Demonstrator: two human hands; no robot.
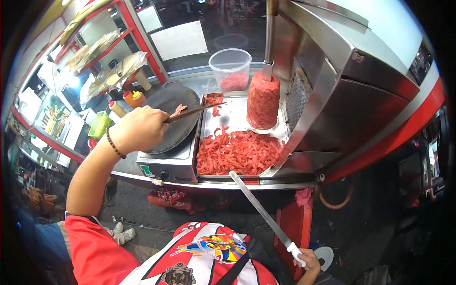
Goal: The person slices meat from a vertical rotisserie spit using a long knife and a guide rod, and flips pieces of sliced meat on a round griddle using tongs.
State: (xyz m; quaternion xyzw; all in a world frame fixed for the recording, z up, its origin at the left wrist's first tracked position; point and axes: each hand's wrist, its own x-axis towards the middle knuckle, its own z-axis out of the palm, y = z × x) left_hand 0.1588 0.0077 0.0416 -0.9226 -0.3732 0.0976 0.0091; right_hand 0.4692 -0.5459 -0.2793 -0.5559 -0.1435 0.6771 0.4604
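Note:
My left hand (140, 126) is closed around a long dark utensil (194, 110), slim and pointed, whose exact kind I cannot tell. It passes above the round black griddle (161, 130), and its tip hangs over the metal tray (230, 111). Strips of meat (178, 110) lie on the griddle. A heap of sliced meat (237, 154) fills the front of the tray. Behind it a cone of meat (263, 102) stands upright on a vertical spit. Low at the right, my right hand (308, 260) grips the white handle of a long knife (266, 216), blade pointing up towards the tray's front edge.
A clear plastic tub (230, 69) with meat stands behind the tray. The steel grill housing (342, 109) rises at the right. Sauce bottles (133, 98) and a green container (99, 125) sit left of the griddle, below shelves of bagged flatbread (121, 69). The counter has a metal front edge (285, 183).

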